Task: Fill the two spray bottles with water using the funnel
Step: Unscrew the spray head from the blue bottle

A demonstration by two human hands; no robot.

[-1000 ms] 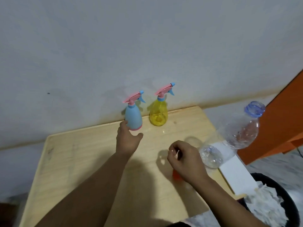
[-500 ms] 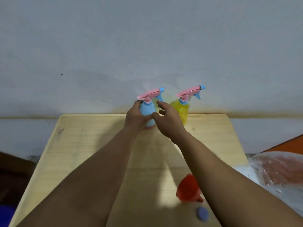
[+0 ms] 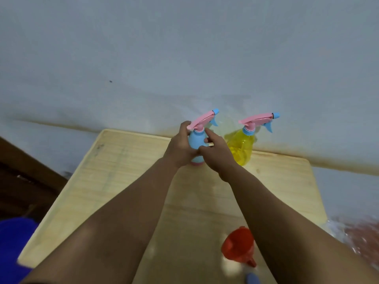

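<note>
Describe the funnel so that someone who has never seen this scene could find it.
Start at the wooden table against the wall. Near its front edge, beside the right forearm, lies the funnel on its side. It is the only red thing there; the two spray bottles stand far back.

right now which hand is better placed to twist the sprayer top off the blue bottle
Right hand: its fingers reach the neck of the blue bottle, while the left hand wraps the body, steadying it.

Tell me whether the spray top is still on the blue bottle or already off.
Still on. The pink spray head sits on the blue bottle, which the left hand grips while the right hand touches it.
</note>
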